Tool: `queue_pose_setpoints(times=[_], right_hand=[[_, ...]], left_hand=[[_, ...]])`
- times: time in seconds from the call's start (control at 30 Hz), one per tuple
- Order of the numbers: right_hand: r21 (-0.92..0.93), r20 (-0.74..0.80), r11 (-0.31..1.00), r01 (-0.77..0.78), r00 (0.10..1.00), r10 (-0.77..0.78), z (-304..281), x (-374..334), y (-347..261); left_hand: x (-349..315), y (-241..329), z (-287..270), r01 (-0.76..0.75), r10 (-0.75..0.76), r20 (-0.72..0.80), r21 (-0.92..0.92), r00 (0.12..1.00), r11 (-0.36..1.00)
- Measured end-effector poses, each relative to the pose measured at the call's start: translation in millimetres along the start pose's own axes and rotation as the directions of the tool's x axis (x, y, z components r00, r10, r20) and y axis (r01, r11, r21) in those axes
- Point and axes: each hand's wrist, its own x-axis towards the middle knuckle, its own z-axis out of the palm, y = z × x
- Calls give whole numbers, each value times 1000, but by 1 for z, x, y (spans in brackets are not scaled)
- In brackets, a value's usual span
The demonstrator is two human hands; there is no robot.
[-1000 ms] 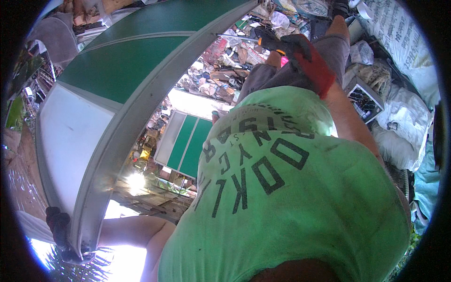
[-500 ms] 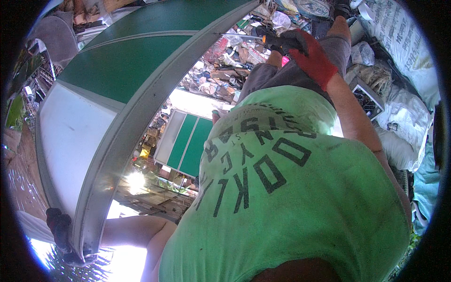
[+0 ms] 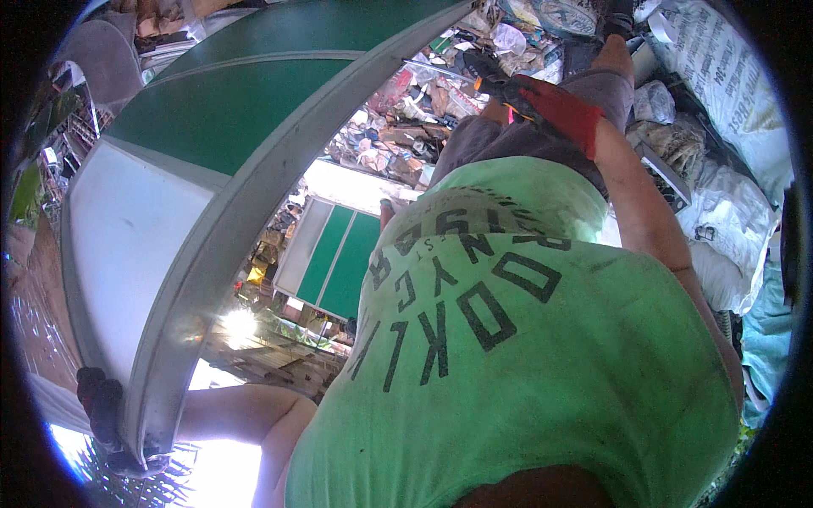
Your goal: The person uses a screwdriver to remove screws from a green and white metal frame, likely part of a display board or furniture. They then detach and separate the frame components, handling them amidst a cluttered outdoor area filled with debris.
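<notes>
A large framed panel [image 3: 140,224], green and white with a grey metal edge, stands tilted along my left side. Black-gloved, my left hand [image 3: 103,411] is closed around the lower end of its frame. My right hand [image 3: 555,106], in a red and black glove, grips a screwdriver [image 3: 436,69] with a thin metal shaft and an orange collar by the handle. The shaft's tip meets the frame's edge near the top of the panel; the exact contact point is too small to make out. My fingers hide most of the handle.
A smaller-looking green and white panel [image 3: 330,258] lies beyond the frame. Mixed scrap and litter [image 3: 415,118] cover the ground ahead. White sacks [image 3: 732,93] and plastic bags are piled on the right, beside a grey box-like frame [image 3: 665,176].
My right hand has turned on the screwdriver and dropped slightly, with the fingers shifted around the handle. The screwdriver slants a little more. My left hand keeps its hold on the panel.
</notes>
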Motion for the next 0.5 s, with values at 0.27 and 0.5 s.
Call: queue_pose_setpoints(times=[0.27,0.5], right_hand=[[-397,-475,902,172,802,-362,44,-23,-24],[-200,-212,971,131,962,-174,12,14,-36]], left_hand=[[-2,-4,2,0,0,-15,-14,1000,1000],[-5,0,4,-20,20,-13,-7,1000,1000]])
